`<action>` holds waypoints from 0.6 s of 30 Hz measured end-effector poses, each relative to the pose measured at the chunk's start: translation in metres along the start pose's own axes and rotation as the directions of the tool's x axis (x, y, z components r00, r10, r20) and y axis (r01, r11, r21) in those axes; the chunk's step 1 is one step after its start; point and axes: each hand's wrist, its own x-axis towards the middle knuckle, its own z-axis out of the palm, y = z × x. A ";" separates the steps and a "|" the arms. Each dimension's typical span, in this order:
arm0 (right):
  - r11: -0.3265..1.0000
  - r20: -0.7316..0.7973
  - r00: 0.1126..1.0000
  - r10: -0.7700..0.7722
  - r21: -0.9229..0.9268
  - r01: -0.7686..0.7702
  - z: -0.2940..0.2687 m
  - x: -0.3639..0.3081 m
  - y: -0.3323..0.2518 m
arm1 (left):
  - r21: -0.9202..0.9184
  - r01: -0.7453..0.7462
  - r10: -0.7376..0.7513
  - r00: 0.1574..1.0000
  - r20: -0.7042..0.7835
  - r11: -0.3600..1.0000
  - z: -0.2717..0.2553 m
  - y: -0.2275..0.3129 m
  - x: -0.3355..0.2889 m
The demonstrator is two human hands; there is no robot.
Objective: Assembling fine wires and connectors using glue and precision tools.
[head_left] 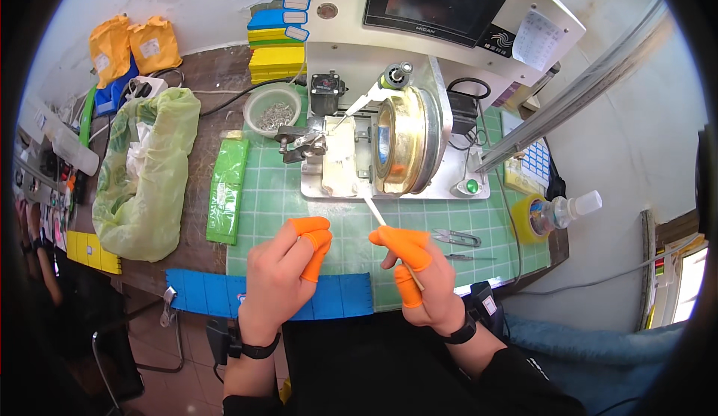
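My right hand (420,274), orange finger cots on several fingertips, grips a thin pale stick (376,212) that looks like a cotton swab. The stick's far end reaches up to the front edge of the machine's metal base (441,189), by a cream-coloured pad (340,158). To its left, my left hand (288,262) is closed in a pinch, also wearing orange finger cots, over the mat's near edge. Anything between its fingertips is too small to make out. Below it lies a blue segmented strip (344,296), partly covered by that hand.
The white bench machine (344,57) has a dark screen, a round spool (400,143) and a slanted nozzle (366,102). Around it are a bowl of small metal parts (254,105), a green packet (228,191), a bag-lined bin (142,214), snips (456,238), tweezers (467,257) and a bottle (557,212).
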 end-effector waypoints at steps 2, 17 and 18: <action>0.999 -0.016 1.000 -0.020 0.030 0.021 -0.001 0.009 0.000 | 0.015 0.004 -0.004 1.000 0.002 1.000 0.000 0.000 0.000; 0.935 0.287 0.892 0.350 -0.163 -0.314 0.036 0.017 0.010 | 0.084 0.009 -0.007 1.000 -0.017 0.996 -0.013 -0.014 -0.006; 0.939 0.262 0.906 0.332 -0.183 -0.291 0.028 0.011 0.014 | 0.089 -0.025 0.027 0.999 -0.020 0.996 -0.010 -0.017 -0.008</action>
